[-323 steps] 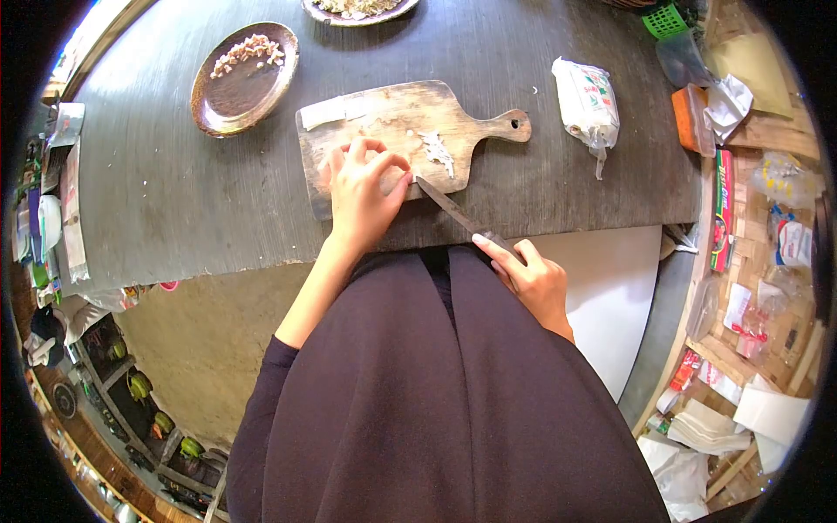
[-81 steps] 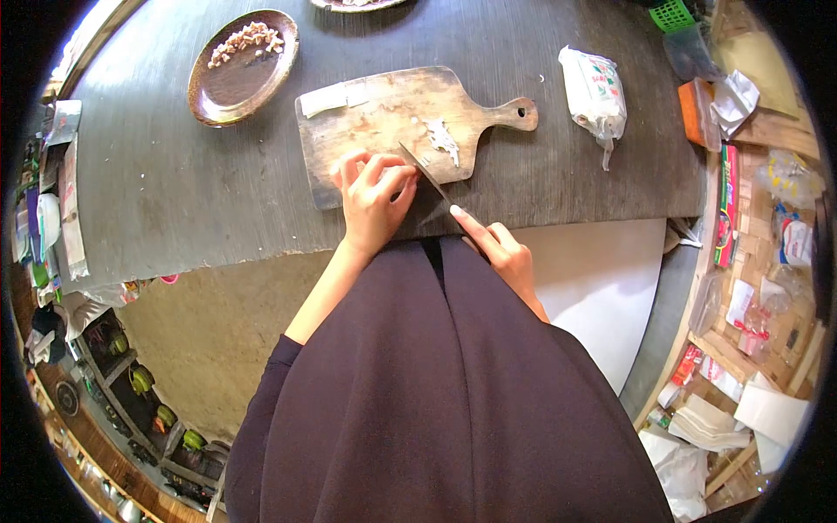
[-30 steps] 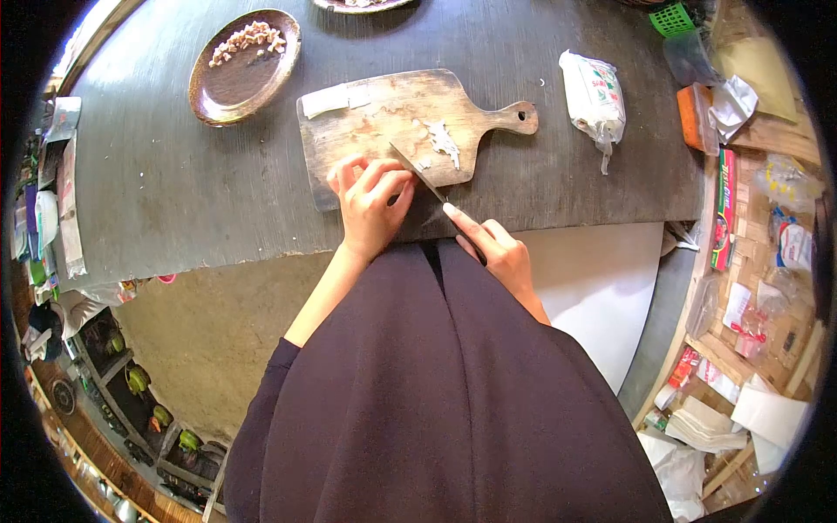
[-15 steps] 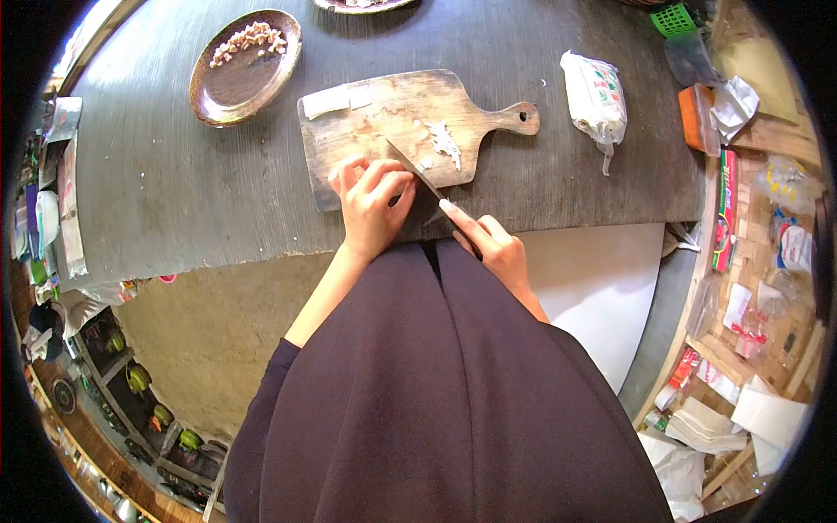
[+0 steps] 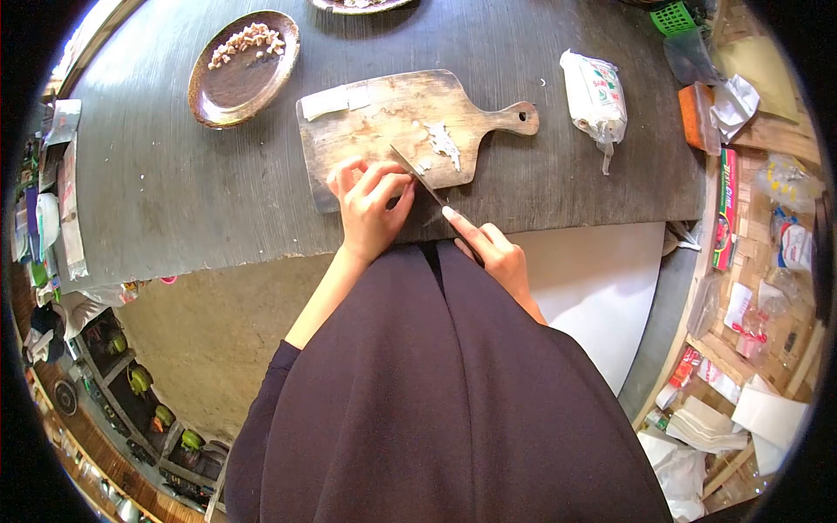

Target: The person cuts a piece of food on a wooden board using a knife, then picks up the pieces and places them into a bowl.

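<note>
My right hand (image 5: pixel 493 250) is wrapped round the handle of a knife (image 5: pixel 420 178), its index finger laid along the top. The blade slants up and left across the near edge of a wooden cutting board (image 5: pixel 349 144). Beside the blade, my left hand (image 5: pixel 375 199) rests on the board with fingers curled and pinched; whatever lies under the fingertips is hidden. Thin white slivers (image 5: pixel 445 145) lie in a small heap right of the blade. A flat white block (image 5: pixel 324 104) sits at the board's far left corner.
Small brown pieces (image 5: pixel 248 44) lie in a brown oval plate (image 5: pixel 228 108) at the far left of the dark table (image 5: pixel 174 200). Another plate (image 5: pixel 362 7) is cut off at the top. A white plastic package (image 5: pixel 595 98) stands right of the board handle. Shelves with wrappers line the right.
The knife and my right hand have shifted slightly right and towards me. My left hand stays nearly in place, and the slivers look unchanged.
</note>
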Demonstrator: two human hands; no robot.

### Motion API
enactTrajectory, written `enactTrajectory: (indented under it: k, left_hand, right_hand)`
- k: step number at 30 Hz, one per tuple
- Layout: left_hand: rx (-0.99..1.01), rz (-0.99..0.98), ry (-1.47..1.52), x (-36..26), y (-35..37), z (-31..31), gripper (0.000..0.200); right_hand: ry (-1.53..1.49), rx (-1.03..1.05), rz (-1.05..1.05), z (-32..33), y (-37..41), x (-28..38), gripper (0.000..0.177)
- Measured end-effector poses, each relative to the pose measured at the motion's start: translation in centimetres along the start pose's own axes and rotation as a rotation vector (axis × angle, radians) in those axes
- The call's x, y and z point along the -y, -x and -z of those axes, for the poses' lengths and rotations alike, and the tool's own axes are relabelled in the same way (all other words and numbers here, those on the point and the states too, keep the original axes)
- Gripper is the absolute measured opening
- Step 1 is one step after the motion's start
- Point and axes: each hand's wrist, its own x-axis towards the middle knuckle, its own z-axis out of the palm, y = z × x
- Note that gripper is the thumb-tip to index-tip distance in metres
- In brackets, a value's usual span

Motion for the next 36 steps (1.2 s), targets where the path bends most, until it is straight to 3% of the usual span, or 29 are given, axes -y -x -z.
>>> enactTrajectory:
  k: [26, 36]
  left_hand:
    - [-0.019, 0.022, -0.019, -0.3, 0.0, 0.4, 0.019]
    - [-0.024, 0.039, 0.013, -0.2, 0.1, 0.4, 0.019]
  right_hand:
    - [0.003, -0.005, -0.005, -0.5, -0.7, 0.4, 0.053]
    - [0.015, 0.082, -0.043, 0.7, -0.8, 1.5, 0.056]
